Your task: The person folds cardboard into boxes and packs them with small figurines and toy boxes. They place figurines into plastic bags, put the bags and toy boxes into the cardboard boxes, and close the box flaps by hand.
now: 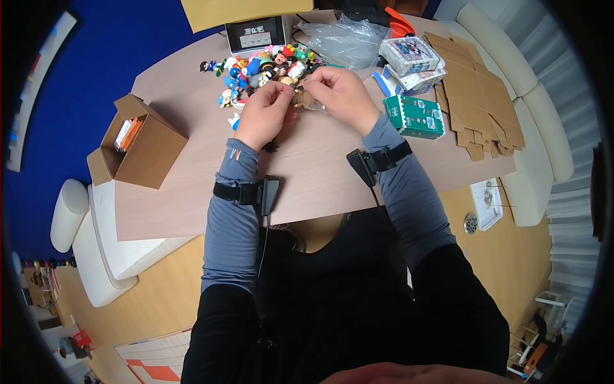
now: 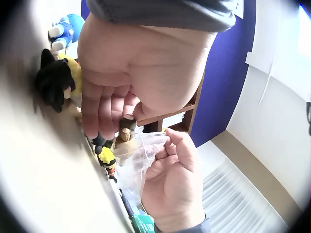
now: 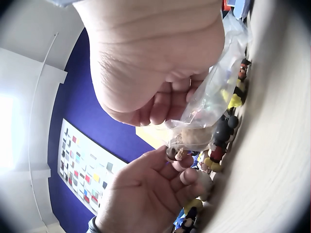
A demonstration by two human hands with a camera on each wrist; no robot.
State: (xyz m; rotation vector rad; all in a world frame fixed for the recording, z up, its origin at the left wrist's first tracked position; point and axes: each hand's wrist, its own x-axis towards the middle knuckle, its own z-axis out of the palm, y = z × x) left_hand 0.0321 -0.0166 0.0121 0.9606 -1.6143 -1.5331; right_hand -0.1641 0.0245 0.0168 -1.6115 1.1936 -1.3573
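Between my two hands is a small brown figurine [image 2: 125, 136], partly inside a clear plastic bag [image 2: 132, 167]. The left hand [image 1: 263, 116] pinches the figurine's exposed end between thumb and fingers. Opposite it, the right hand [image 1: 345, 96] grips the bag's edge with thumb and curled fingers, as the left wrist view shows. In the right wrist view the bag [image 3: 206, 107] hangs around the figurine's pale brown body. Below the left hand, a toy with black hair and yellow parts [image 2: 54, 82] lies on the table. A heap of colourful figurines [image 1: 256, 67] lies just beyond both hands.
An open cardboard box [image 1: 153, 153] stands at the left. To the right are a green box [image 1: 428, 120], stacked printed boxes [image 1: 409, 54] and flattened cardboard [image 1: 476, 83]. Behind the heap lie a large clear plastic bag [image 1: 348, 41] and a black-and-white box [image 1: 257, 33].
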